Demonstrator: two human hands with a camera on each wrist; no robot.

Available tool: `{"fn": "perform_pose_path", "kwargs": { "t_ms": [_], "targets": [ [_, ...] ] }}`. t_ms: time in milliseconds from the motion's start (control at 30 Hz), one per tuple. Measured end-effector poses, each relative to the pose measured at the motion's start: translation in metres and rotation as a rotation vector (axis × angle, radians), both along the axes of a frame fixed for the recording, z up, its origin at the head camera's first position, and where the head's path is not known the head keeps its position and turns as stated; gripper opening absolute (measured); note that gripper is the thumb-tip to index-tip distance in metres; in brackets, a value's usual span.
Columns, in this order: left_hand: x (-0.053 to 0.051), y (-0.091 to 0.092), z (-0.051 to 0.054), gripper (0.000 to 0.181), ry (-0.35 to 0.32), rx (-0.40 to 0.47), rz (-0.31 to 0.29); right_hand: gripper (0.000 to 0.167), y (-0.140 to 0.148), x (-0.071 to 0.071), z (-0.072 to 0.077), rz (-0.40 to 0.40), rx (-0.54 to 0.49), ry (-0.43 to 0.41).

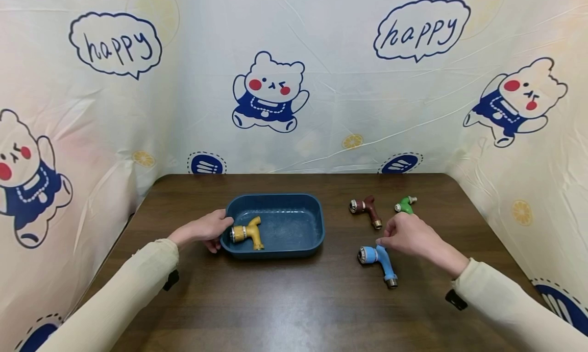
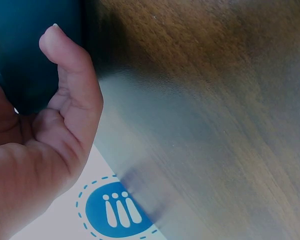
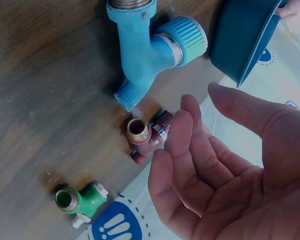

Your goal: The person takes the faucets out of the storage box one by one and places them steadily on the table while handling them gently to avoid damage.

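Note:
My left hand (image 1: 209, 228) grips the left end of a dark blue rectangular tub (image 1: 294, 229), its thumb by the rim. Inside the tub's left part lies a yellow tap (image 1: 252, 233) with a ribbed collar. Over on the right, my right hand (image 1: 410, 234) hovers just behind a light blue tap (image 1: 384, 262) lying on the table. The right wrist view shows that hand's fingers (image 3: 177, 132) loosely bent, apart from the thumb, with nothing between them. That blue tap (image 3: 137, 55) appears whole there, separate from the fingertips.
Behind the right hand lie a dark red tap (image 1: 369, 208) and a smaller green tap (image 1: 404, 205), partly hidden by the hand. Everything rests on a brown wooden table (image 1: 285, 301). A printed cloth (image 1: 331, 102) hangs around its back and sides.

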State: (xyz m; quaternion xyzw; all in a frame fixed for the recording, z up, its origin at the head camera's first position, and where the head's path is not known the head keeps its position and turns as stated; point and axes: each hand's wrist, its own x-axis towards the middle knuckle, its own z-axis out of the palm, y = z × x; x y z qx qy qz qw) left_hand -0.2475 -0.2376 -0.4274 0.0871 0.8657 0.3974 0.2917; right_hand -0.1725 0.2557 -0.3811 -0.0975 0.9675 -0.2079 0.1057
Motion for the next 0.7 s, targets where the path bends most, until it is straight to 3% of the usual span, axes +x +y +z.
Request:
{"fn": "perform_pose_path", "kwargs": {
  "t_ms": [700],
  "targets": [
    [0.003, 0.002, 0.004, 0.037, 0.009, 0.001, -0.01, 0.024, -0.013, -0.007, 0.005, 0.045, 0.004, 0.023]
  ]
}}
